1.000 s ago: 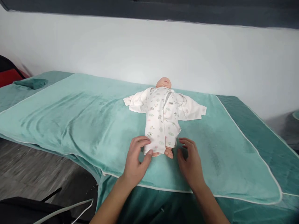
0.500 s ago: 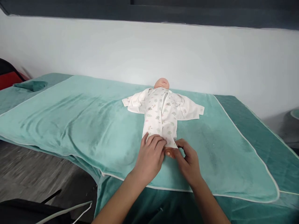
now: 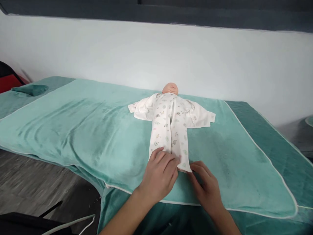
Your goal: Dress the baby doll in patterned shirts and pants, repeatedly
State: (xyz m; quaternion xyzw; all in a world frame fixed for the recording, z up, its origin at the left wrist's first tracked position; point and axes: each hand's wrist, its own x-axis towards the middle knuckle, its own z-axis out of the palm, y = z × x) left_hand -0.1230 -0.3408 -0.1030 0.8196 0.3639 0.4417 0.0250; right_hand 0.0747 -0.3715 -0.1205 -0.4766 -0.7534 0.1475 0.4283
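A baby doll (image 3: 170, 88) lies on its back, head toward the wall, in a white printed baby gown (image 3: 166, 125). Both sleeves spread out sideways, and the front edges meet along the middle with a narrow gap at the chest. Over the lower front lies my left hand (image 3: 162, 171), its fingers bent and closed on the cloth; the thumb is mostly hidden. My right hand (image 3: 204, 182) pinches the hem's lower right corner between thumb and fingers. The hem hides most of the doll's legs.
A light green blanket (image 3: 114, 137) covers the bed, over a darker green cover (image 3: 264, 130). Folded dark green cloth (image 3: 30, 89) lies at the far left. Behind stands a white wall (image 3: 151, 52). A pale cable (image 3: 70, 223) hangs at the lower left.
My right hand has drawn the hem corner down toward me and slightly right, covering the foot that showed before. My left hand has shifted slightly down and right with the cloth.
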